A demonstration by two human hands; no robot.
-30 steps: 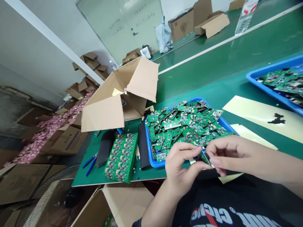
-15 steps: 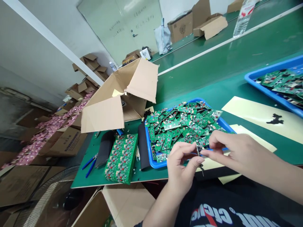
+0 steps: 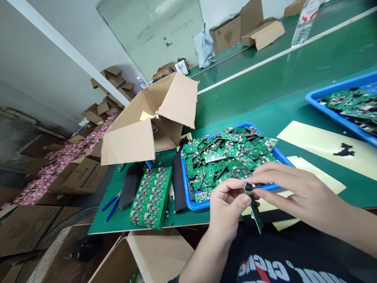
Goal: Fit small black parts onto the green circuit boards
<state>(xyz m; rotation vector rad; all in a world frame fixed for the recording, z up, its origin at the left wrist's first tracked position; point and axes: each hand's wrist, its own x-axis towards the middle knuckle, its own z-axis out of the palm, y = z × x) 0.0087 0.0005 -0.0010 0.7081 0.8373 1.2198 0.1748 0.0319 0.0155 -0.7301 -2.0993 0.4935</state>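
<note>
My left hand [image 3: 226, 208] pinches a small green circuit board [image 3: 256, 216], which hangs tilted below the fingers, nearly edge-on. At its upper end, the fingers of my right hand [image 3: 290, 188] close on a small black piece [image 3: 249, 187] that touches the board; its exact kind is too small to make out. Just beyond both hands lies a blue tray [image 3: 193, 205] heaped with loose circuit boards [image 3: 214, 156]. Pale yellow sheets [image 3: 324, 175] lie partly under my right hand.
Left of the tray are a stack of uncut board panels [image 3: 151, 198], black foam strips [image 3: 131, 184] and blue-handled pliers [image 3: 112, 206]. An open carton [image 3: 175, 100] stands behind them. Another blue tray [image 3: 338, 88] holds boards at right, near a yellow sheet with black pieces [image 3: 344, 149].
The board has turned so more of its green face shows and its lower end hangs further down. My right hand has moved slightly left, its fingers now on the black piece.
</note>
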